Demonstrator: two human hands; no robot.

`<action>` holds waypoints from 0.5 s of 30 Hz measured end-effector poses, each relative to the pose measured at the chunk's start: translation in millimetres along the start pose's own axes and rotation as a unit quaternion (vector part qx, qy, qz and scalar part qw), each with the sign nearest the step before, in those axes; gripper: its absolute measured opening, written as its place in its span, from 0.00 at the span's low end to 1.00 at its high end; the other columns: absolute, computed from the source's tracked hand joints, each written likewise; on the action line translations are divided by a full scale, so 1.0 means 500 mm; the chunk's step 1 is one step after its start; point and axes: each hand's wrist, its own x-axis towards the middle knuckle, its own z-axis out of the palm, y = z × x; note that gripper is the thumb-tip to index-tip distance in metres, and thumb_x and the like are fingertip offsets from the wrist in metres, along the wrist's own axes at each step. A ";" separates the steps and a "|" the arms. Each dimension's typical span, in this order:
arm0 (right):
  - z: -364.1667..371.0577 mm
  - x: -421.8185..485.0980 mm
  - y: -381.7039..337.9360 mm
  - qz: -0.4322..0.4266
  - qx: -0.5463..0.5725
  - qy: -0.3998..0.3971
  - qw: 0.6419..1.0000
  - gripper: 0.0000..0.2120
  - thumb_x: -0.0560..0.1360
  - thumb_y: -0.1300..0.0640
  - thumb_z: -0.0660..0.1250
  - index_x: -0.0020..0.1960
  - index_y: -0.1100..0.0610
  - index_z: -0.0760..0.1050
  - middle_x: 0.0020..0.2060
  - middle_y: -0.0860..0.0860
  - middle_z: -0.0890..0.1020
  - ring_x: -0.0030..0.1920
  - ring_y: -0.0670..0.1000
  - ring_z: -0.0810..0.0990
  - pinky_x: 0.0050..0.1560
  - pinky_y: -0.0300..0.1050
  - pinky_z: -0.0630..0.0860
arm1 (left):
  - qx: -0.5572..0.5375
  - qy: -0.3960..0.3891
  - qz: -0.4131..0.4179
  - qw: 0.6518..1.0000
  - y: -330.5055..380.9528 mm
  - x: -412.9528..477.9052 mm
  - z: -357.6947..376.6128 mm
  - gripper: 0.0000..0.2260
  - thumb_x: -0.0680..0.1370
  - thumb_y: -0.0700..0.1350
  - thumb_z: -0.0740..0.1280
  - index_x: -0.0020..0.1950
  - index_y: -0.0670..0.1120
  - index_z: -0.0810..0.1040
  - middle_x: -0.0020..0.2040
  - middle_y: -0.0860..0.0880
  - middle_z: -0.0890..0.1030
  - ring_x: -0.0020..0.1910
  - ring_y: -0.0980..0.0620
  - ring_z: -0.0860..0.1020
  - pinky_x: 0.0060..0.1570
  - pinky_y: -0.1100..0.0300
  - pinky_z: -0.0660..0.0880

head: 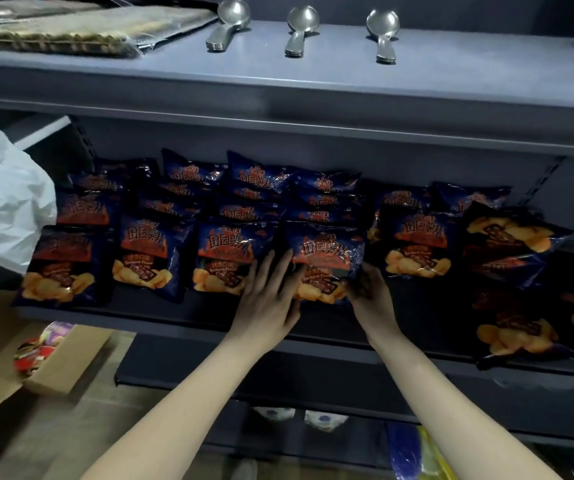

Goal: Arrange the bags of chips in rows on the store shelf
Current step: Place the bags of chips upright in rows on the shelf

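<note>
The left grip (268, 299) lies flat, fingers straight and spread, against the 9 o'clock edge of a chip bag (325, 252). The right grip (368, 289) curls round its 4 o'clock corner. The bag lies in the front row on the shelf (174, 315), with neighbouring bags (147, 258) at 9 o'clock and loose bags (514, 244) at 3 o'clock.

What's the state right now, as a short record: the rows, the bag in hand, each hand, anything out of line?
front row: five bags side by side, more rows behind
bag in hand: fourth from left in that row
left hand: flat, fingers straight against its left edge
right hand: fingers curled on its lower right corner
loose bags: right end of the shelf, tilted, out of line
</note>
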 end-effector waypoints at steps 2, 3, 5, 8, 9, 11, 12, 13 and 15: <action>0.001 -0.001 0.007 -0.007 -0.010 0.021 1.000 0.21 0.75 0.60 0.67 0.66 0.56 0.68 0.56 0.48 0.79 0.55 0.44 0.78 0.52 0.36 0.73 | 0.009 -0.018 -0.013 1.000 -0.002 0.003 0.010 0.34 0.71 0.50 0.69 0.73 0.48 0.60 0.76 0.42 0.58 0.74 0.40 0.54 0.71 0.40 0.50; 0.001 0.000 0.009 -0.006 -0.012 0.031 0.999 0.19 0.75 0.60 0.68 0.64 0.55 0.69 0.54 0.47 0.80 0.52 0.42 0.78 0.48 0.33 0.72 | 0.011 -0.023 -0.017 1.000 -0.003 0.001 0.015 0.35 0.71 0.50 0.69 0.74 0.48 0.58 0.76 0.42 0.57 0.74 0.40 0.53 0.71 0.40 0.49; 0.000 0.002 0.010 -0.007 -0.015 0.039 0.999 0.17 0.74 0.60 0.69 0.60 0.52 0.70 0.51 0.46 0.80 0.49 0.39 0.79 0.46 0.31 0.72 | 0.008 -0.023 -0.019 1.000 -0.006 -0.003 0.025 0.35 0.72 0.50 0.67 0.76 0.50 0.55 0.76 0.42 0.56 0.74 0.41 0.52 0.72 0.42 0.45; -0.003 0.006 0.010 -0.010 -0.026 0.037 0.999 0.17 0.73 0.61 0.70 0.59 0.52 0.70 0.49 0.45 0.81 0.48 0.38 0.79 0.46 0.31 0.74 | 0.010 -0.024 -0.023 0.999 -0.012 -0.003 0.032 0.34 0.74 0.50 0.64 0.77 0.52 0.51 0.77 0.43 0.54 0.75 0.43 0.49 0.71 0.43 0.41; -0.003 0.006 0.010 -0.009 -0.030 0.036 0.999 0.17 0.73 0.61 0.70 0.59 0.53 0.71 0.49 0.45 0.81 0.48 0.37 0.79 0.46 0.30 0.74 | 0.010 -0.025 -0.027 0.999 -0.013 -0.002 0.033 0.33 0.75 0.50 0.63 0.77 0.52 0.51 0.77 0.43 0.53 0.75 0.43 0.48 0.71 0.43 0.40; -0.002 0.005 0.011 -0.011 -0.043 0.039 0.998 0.16 0.73 0.60 0.71 0.59 0.54 0.71 0.48 0.44 0.81 0.48 0.38 0.79 0.46 0.30 0.74 | 0.007 -0.028 -0.030 0.999 -0.014 -0.001 0.036 0.33 0.75 0.50 0.62 0.77 0.52 0.51 0.77 0.43 0.52 0.76 0.43 0.46 0.71 0.42 0.40; 0.000 0.004 0.013 -0.013 -0.053 0.041 0.998 0.16 0.73 0.59 0.71 0.58 0.53 0.71 0.48 0.44 0.81 0.49 0.39 0.80 0.46 0.30 0.74 | 0.007 -0.029 -0.031 0.999 -0.015 -0.002 0.037 0.33 0.75 0.50 0.62 0.77 0.52 0.50 0.77 0.43 0.52 0.76 0.43 0.45 0.71 0.42 0.40; 0.001 0.002 0.013 -0.017 -0.063 0.043 0.997 0.16 0.73 0.58 0.71 0.58 0.51 0.71 0.48 0.43 0.81 0.48 0.38 0.79 0.46 0.28 0.73 | 0.008 -0.029 -0.030 0.999 -0.015 -0.003 0.039 0.32 0.75 0.50 0.61 0.77 0.52 0.50 0.77 0.43 0.51 0.76 0.43 0.45 0.71 0.42 0.40; 0.003 -0.003 0.014 -0.022 -0.076 0.045 0.996 0.16 0.73 0.57 0.70 0.59 0.50 0.70 0.47 0.42 0.80 0.47 0.35 0.77 0.43 0.23 0.70 | 0.015 -0.031 -0.030 0.999 -0.015 -0.004 0.040 0.31 0.75 0.51 0.56 0.77 0.52 0.49 0.77 0.43 0.51 0.76 0.44 0.44 0.71 0.42 0.40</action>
